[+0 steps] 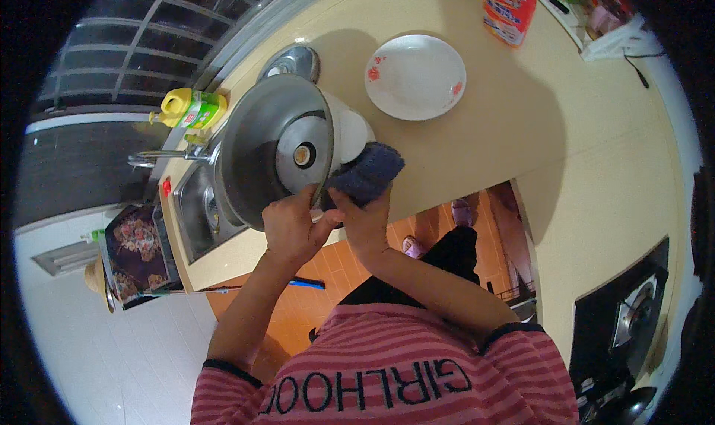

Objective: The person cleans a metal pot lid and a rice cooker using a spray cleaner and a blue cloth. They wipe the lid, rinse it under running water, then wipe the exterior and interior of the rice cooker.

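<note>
A rice cooker's metal inner pot point(251, 140) is tilted with its mouth towards me, beside the sink. My left hand point(293, 221) grips its lower rim, thumb pointing right. My right hand point(366, 224) holds a dark blue cloth point(368, 173) against the pot's right side, close to the left thumb. Inside the pot a round metal base with a small central disc shows. Behind the pot a white rounded object point(353, 136) is partly hidden. To the right, a white plate point(416, 77) with red flower prints lies on the counter.
A steel sink point(195, 224) with a faucet point(195, 154) is at left, near a yellow detergent bottle point(195, 108). A round metal lid point(290, 63) lies behind the pot. A red bottle point(509, 11) lies at the back right of the counter point(475, 145). A gas stove point(625, 313) is at right.
</note>
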A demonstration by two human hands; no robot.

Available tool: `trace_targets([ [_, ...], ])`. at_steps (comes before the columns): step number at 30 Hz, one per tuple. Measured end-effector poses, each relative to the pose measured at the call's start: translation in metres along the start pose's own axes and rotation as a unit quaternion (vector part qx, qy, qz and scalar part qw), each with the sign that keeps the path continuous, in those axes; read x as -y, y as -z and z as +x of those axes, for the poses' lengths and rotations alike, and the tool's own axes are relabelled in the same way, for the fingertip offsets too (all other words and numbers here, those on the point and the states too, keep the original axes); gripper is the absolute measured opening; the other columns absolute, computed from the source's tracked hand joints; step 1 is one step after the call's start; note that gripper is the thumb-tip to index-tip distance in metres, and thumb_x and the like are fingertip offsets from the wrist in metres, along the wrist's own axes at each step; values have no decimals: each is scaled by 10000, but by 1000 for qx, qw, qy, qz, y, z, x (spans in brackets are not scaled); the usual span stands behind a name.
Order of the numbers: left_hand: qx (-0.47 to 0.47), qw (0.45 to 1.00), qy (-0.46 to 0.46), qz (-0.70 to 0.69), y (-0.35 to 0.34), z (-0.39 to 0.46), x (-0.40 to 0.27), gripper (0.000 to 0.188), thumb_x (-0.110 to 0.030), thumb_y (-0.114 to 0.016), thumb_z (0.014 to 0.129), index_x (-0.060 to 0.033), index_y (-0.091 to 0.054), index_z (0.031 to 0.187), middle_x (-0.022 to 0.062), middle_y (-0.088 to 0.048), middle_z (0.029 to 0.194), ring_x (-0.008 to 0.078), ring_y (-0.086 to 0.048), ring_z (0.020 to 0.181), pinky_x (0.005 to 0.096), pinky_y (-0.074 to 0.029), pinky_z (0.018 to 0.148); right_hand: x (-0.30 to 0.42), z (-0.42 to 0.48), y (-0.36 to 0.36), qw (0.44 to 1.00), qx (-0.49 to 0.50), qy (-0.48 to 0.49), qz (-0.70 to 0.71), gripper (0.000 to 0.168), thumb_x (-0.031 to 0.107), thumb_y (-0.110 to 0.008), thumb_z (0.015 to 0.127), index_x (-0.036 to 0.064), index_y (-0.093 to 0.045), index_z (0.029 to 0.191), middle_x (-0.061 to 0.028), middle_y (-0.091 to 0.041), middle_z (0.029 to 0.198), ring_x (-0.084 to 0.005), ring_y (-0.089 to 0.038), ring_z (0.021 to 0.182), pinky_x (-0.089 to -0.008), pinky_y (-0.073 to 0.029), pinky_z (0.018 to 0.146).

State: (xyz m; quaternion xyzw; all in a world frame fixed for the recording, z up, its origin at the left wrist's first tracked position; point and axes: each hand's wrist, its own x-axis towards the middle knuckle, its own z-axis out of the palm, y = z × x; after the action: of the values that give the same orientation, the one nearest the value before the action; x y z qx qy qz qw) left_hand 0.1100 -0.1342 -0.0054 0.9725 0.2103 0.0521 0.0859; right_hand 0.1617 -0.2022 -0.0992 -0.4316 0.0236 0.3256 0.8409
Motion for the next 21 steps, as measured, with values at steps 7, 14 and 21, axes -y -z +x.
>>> trace_targets([
  [7,-28,998,-59,24,2,2,0,652,-628,-519,745,19,-578,803,144,-492,468,330,-563,469,378,-433,421,2,10,-16,990,-109,89,9,607,89,-702,725,27,-333,1203,-92,-454,1108,-195,-460,1000,-304,-390,880],
  [14,-35,998,-7,60,-1,4,-3,582,-580,-550,756,0,-595,788,132,-494,444,321,-550,430,378,-438,417,-10,36,2,988,-124,85,-34,518,80,-650,763,19,-358,1186,-121,-465,1133,-214,-472,1015,-321,-371,906],
  [21,-49,994,-17,96,-2,5,-2,541,-567,-580,740,-26,-602,755,129,-497,435,301,-550,415,368,-436,406,-18,29,2,988,-68,111,-85,545,99,-631,766,10,-329,1212,-132,-475,1112,-244,-472,1044,-350,-358,930],
])
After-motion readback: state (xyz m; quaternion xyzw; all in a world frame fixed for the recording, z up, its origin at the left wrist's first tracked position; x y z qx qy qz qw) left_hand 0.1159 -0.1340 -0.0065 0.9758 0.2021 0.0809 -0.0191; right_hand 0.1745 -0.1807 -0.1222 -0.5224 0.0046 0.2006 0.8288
